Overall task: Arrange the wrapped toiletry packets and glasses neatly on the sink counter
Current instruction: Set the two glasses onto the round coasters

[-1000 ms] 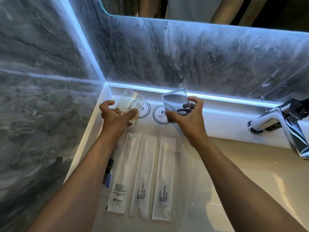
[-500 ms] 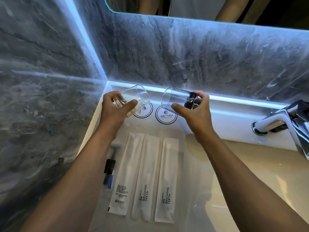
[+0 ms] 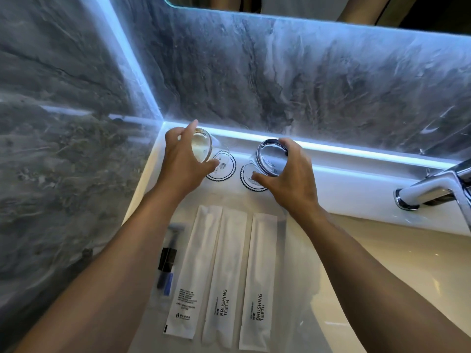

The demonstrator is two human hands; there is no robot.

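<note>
My left hand (image 3: 183,159) grips a clear glass (image 3: 204,146), turned bottom-up and tilted just above the left round coaster (image 3: 224,170). A second clear glass (image 3: 271,157) is in my right hand (image 3: 288,179), also inverted, its base facing me over the right coaster (image 3: 248,180). Three white wrapped packets lie side by side on the white counter (image 3: 356,197) below the coasters: a left packet (image 3: 195,271) with small print, and a middle packet (image 3: 225,276) and right packet (image 3: 260,278) marked "BRUSHING TEETH".
A dark razor in clear wrap (image 3: 169,256) lies left of the packets, near the grey marble side wall (image 3: 63,149). A chrome faucet (image 3: 433,192) juts in at the right over the basin (image 3: 382,276). A lit strip runs along the back wall below the mirror.
Both glasses have turned over from upright to bottom-up and come down closer to the coasters. The packets have not moved.
</note>
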